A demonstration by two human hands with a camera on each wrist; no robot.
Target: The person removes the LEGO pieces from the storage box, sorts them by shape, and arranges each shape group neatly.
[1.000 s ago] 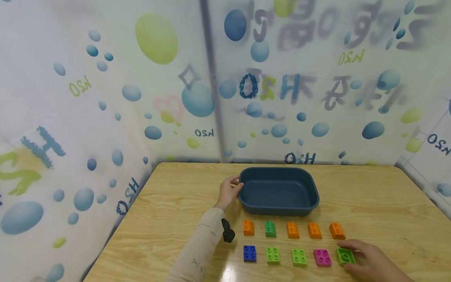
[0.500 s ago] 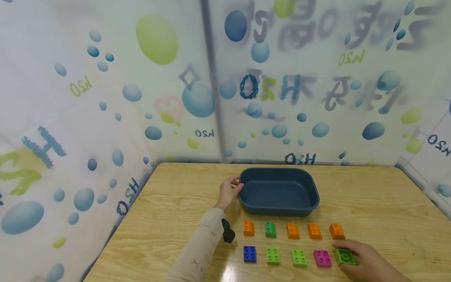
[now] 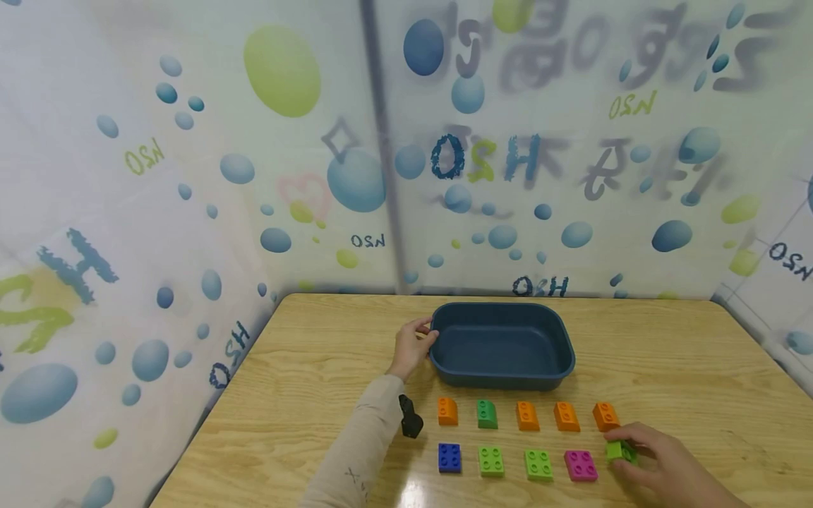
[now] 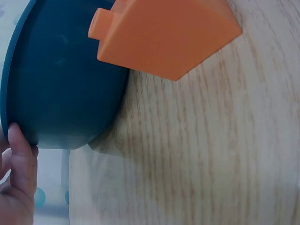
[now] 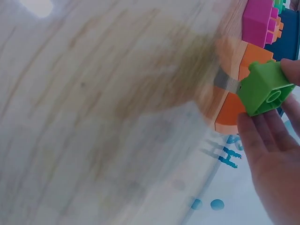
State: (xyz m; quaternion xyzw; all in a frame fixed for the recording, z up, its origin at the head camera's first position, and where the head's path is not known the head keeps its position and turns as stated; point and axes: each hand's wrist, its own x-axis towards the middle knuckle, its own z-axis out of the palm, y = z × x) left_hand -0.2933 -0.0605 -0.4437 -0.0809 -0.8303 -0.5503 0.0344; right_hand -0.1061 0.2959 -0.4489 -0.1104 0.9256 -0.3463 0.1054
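My left hand (image 3: pixel 409 353) grips the left end of a dark blue plastic basin (image 3: pixel 502 381); in the left wrist view the fingers (image 4: pixel 21 164) lie against its rim and wall. At the front right, my right hand (image 3: pixel 670 462) pinches a light green building block (image 3: pixel 614 451) between thumb and fingers. The right wrist view shows this block (image 5: pixel 260 91) tilted, its hollow underside partly visible. Near it are an orange block (image 3: pixel 606 416) and a pink block (image 3: pixel 581 466). Whether the green block touches the table cannot be told.
Two rows of blocks lie before the basin. The back row has a green block (image 3: pixel 487 414) among several orange ones, such as this orange block (image 3: pixel 447 410). In front are a blue block (image 3: pixel 449 458) and two light green blocks. A black object (image 3: pixel 411 418) adjoins the left sleeve.
My right hand has turned the light green block: its hollow underside faced the head camera before, and now a side does. The left hand and basin have stayed in place.
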